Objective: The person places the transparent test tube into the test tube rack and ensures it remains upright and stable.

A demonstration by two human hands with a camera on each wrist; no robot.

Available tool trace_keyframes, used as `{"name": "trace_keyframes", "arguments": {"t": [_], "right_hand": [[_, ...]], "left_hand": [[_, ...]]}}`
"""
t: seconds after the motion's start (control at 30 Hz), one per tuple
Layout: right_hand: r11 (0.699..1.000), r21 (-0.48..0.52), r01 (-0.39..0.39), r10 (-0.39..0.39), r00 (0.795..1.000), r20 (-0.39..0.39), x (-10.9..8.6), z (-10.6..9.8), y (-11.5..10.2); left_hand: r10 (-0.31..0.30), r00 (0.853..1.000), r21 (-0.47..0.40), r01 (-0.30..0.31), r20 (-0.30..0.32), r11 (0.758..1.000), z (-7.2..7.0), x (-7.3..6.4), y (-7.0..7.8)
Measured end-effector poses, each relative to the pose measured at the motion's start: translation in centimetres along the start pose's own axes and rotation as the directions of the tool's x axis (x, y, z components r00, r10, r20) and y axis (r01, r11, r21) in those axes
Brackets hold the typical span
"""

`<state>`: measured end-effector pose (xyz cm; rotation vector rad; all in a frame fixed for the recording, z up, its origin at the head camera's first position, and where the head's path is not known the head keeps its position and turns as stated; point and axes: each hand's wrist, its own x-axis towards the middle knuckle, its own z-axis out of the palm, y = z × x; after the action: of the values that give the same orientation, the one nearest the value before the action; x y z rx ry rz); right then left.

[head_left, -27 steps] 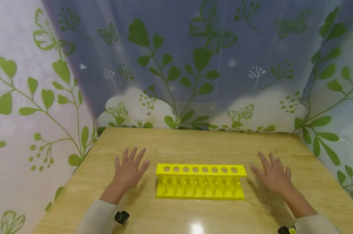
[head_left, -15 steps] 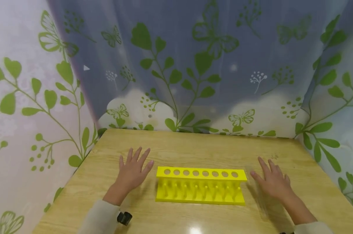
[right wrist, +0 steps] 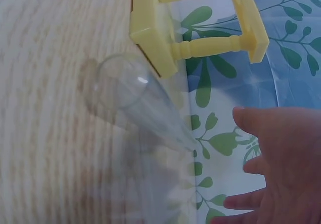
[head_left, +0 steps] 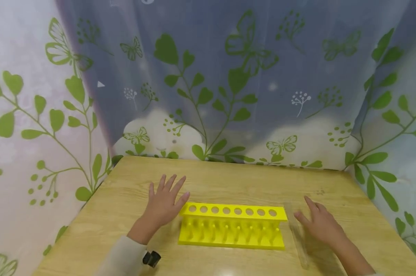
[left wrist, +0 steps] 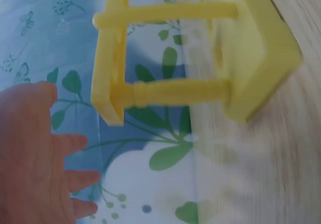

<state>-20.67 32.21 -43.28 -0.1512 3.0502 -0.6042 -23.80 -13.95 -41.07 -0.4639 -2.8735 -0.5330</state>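
A yellow test tube rack (head_left: 232,244) with a row of round holes stands on the wooden table, and its end posts show in both wrist views. Just right of it lies a clear glass test tube (head_left: 298,239), which in the right wrist view (right wrist: 145,101) points lengthwise away from the camera. My left hand (head_left: 164,205), fingers spread, is at the rack's left end, the thumb right by its upper corner. To the right of the tube my right hand (head_left: 321,224) hovers with fingers extended, thumb toward the tube. Neither hand holds anything.
The wooden table (head_left: 249,180) runs back to a patterned curtain (head_left: 201,96) with leaves and butterflies. More of this cloth hangs along the left and right sides. A dark wrist strap piece (head_left: 151,259) sits at my left sleeve.
My left hand has moved right, closer to the rack's left end. My right hand has lowered slightly, its fingers drawn closer together. The view has shifted a little; rack and tube still lie on the table.
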Motion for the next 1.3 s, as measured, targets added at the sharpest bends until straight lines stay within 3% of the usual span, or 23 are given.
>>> {"name": "trace_keyframes", "arguments": {"t": [0.33, 0.63, 1.0, 1.3], "right_hand": [[1.0, -0.005, -0.02, 0.02, 0.998, 0.066, 0.3, -0.6, -1.2], [0.998, -0.009, -0.068, 0.069, 0.99, 0.122, 1.0, 0.1, -1.6], [0.992, -0.012, -0.126, 0.126, 0.975, 0.183, 1.6, 0.7, -1.8], [0.986, -0.031, -0.162, 0.165, 0.971, 0.174, 1.7, 0.9, -1.5]], "left_hand": [[0.04, 0.999, 0.009, -0.04, -0.008, 0.999, 0.2, -0.1, 1.4], [0.077, 0.997, 0.001, -0.077, -0.008, 0.997, 0.6, -0.5, 2.2], [0.109, 0.994, 0.025, -0.109, 0.017, 0.994, 1.3, -0.8, 3.0], [0.116, 0.991, 0.002, -0.116, 0.072, 0.993, 1.9, -0.5, 3.5]]}}
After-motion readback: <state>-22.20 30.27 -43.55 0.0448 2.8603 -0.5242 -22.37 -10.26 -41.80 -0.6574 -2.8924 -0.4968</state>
